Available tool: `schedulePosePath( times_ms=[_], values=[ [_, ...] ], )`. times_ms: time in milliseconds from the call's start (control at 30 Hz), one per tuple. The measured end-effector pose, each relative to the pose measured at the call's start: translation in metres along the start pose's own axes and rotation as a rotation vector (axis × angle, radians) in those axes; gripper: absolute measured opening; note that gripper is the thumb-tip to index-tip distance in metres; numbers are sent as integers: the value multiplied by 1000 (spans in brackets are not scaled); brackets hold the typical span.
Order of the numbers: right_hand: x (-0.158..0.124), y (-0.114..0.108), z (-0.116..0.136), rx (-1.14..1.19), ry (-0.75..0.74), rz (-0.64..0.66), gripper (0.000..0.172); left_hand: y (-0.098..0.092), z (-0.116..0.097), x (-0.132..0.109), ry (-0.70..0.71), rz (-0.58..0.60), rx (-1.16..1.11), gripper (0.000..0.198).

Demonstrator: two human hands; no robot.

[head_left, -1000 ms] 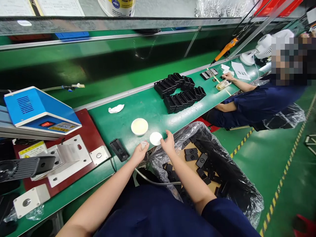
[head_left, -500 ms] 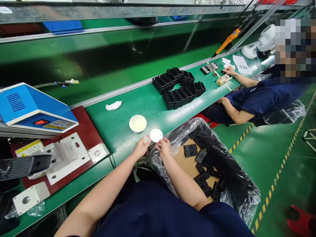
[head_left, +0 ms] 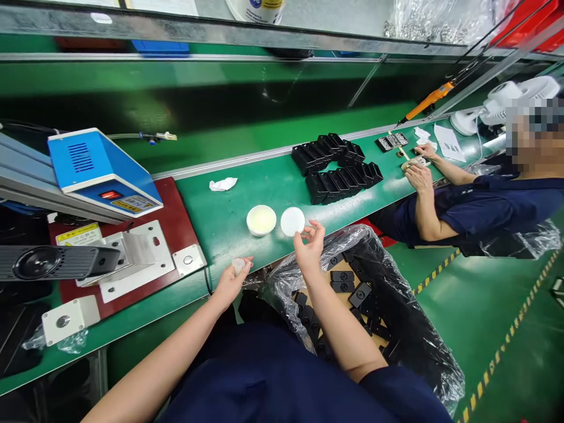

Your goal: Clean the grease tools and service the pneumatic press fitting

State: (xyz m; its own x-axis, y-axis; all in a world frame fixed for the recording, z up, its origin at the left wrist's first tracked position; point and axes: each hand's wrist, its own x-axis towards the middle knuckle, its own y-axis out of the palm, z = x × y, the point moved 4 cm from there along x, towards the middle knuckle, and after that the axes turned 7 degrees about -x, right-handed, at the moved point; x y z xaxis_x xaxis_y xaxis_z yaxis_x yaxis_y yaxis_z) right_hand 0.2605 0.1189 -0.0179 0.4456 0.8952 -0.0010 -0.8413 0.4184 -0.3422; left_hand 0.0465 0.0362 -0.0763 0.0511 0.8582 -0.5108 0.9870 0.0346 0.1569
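Observation:
A round white lid (head_left: 292, 221) lies on the green bench beside a white tub (head_left: 261, 222) of pale yellow contents. My right hand (head_left: 310, 247) is at the lid's near right edge, its fingers apart and curved; whether a fingertip still touches the rim is hard to see. Nearer the bench's front edge, my left hand (head_left: 232, 284) is closed round a small whitish translucent piece (head_left: 239, 266), whose exact kind I cannot make out. Left of the tub lies a crumpled white tissue (head_left: 223, 184).
A blue-headed machine (head_left: 103, 170) on a red base stands left. Rows of black housings (head_left: 339, 170) sit further right. Below the bench edge is a plastic-lined box (head_left: 368, 235) of black parts. A co-worker (head_left: 480, 205) works at right under an orange screwdriver (head_left: 429, 101).
The lid, held between both hands before, is now down on the bench right of the tub. My left hand has drawn away to the left with the whitish piece; my right hand's fingers have spread.

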Motion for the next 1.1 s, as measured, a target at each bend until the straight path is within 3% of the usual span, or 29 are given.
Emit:
schedulePosePath(
  times_ms=[167, 333, 633, 1100],
  values=[
    [0, 31, 52, -398, -714, 182, 41, -21, 1, -16, 17, -89, -52, 53],
    [-6, 55, 51, -739, -1022, 330, 35, -31, 5, -22, 29, -105, -75, 50],
    [-19, 70, 31, -867, -1100, 420, 32, -36, 12, -31, 45, -118, -89, 43],
    [-24, 74, 20, -881, -1009, 429, 34, -39, 20, -38, 62, -153, -80, 46]
  ],
)
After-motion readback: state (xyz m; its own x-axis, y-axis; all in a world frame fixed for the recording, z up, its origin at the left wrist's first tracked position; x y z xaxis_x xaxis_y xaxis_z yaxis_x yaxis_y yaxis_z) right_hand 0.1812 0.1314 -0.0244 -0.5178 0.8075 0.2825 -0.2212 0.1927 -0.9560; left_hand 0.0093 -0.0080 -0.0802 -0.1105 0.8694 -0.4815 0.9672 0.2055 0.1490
